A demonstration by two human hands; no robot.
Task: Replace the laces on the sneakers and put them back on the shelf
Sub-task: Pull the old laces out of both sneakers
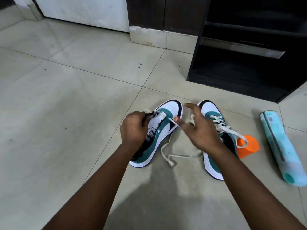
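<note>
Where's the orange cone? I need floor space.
In the head view, the orange cone lies on the floor, right of the right sneaker and left of the teal tube.

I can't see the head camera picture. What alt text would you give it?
A person's left hand holds the left sneaker while the right hand pinches its white lace. The right sneaker, an orange cup and a teal tube lie on the tiled floor before a dark shelf.

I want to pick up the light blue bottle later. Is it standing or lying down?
Lying down: the light blue bottle rests lengthwise on the floor tiles, right of the sneakers.
</note>
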